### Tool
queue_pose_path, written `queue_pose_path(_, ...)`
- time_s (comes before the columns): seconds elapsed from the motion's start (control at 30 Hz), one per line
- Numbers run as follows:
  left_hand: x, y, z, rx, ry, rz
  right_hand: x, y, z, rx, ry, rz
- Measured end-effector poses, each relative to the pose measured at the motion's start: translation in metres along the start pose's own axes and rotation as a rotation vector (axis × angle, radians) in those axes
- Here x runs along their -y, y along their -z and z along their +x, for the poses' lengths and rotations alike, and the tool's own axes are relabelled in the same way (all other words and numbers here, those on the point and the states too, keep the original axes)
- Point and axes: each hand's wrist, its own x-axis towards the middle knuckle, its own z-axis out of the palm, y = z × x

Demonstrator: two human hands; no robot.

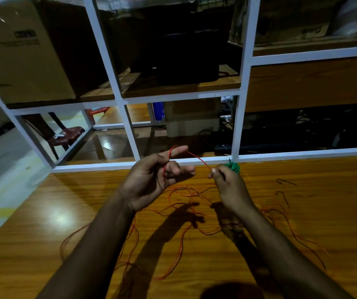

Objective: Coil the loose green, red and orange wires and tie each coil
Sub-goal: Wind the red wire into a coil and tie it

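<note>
Head view: both hands' fingers (214, 170) pinch the red wire (197, 158) near the table's (302, 223) far edge.

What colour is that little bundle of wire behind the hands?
Green: the coiled wire bundle shows in the head view, just beyond the right hand.

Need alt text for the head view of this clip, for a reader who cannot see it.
Two bare hands hold a red wire taut above a wooden table: the left hand has it looped over its fingers, the right hand pinches it. A coiled green wire lies behind; loose red and orange wires sprawl below.
</note>
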Motion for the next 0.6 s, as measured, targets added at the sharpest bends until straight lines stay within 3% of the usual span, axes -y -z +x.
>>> queue_pose_path(0.13, 0.008, -0.021, 0.003, -0.027, -0.049, -0.101, -0.01, 0.013, 0.006, 0.016, -0.035, -0.046)
queue_pose_path(0.23, 0.007, -0.038, 0.014, 0.054, -0.127, -0.126, -0.012, 0.011, -0.002, 0.246, 0.007, -0.116)
queue_pose_path(0.33, 0.016, -0.04, 0.032, -0.048, -0.168, 0.116, -0.006, 0.005, -0.019, 0.556, 0.117, -0.132)
queue_pose_path(0.4, 0.03, -0.03, 0.045, -0.173, -0.186, 0.519, 0.001, 0.007, -0.025, 0.655, 0.205, -0.178)
queue_pose_path(0.47, 0.043, -0.022, 0.052, -0.261, -0.148, 0.757, 0.005, 0.018, -0.027, 0.639, 0.249, -0.179)
queue_pose_path(0.6, 0.055, -0.033, 0.054, -0.262, -0.071, 0.718, -0.002, 0.055, -0.017, 0.497, 0.225, -0.164)
